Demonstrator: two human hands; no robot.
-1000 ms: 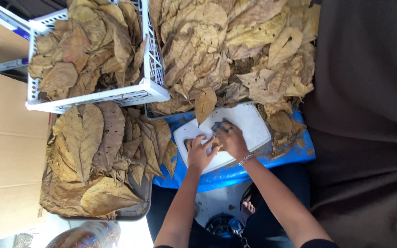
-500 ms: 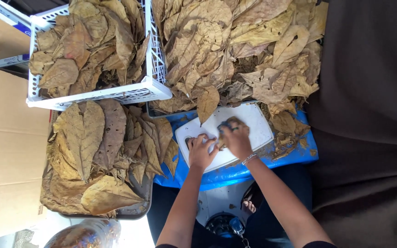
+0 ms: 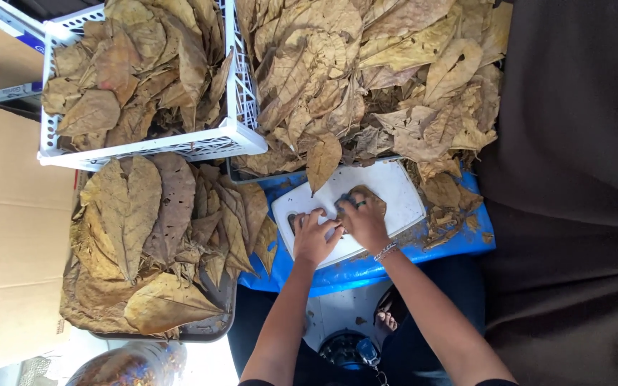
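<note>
Head view, looking down.

Item in hand: one dry brown leaf (image 3: 361,201), lying flat on a white board (image 3: 402,191) that rests on a blue surface (image 3: 366,268). The right hand (image 3: 363,221) presses down on the leaf with fingers curled and spread, apparently with a small dark thing under the fingertips; what it is cannot be told. The left hand (image 3: 314,236) lies just beside it on the board, fingers bent, palm down, closed around nothing visible.

Progress, as a judgement: partway.
- Worked stock: a flat stack of smoothed leaves (image 3: 144,236) on a dark tray (image 3: 209,329), left of the board.
- Unworked stock: a large loose heap of crumpled leaves (image 3: 366,78) beyond the board; most seems still to be handled.
- A white plastic crate (image 3: 234,136), also filled with leaves, sits above the stack.

Packaging and signs:
- Plain brown cardboard box (image 3: 1,243), far left, no marking legible.
- Blue-and-white strip (image 3: 8,25), top left corner, too small to read.
- Dark cloth (image 3: 574,179) along the right.
</note>
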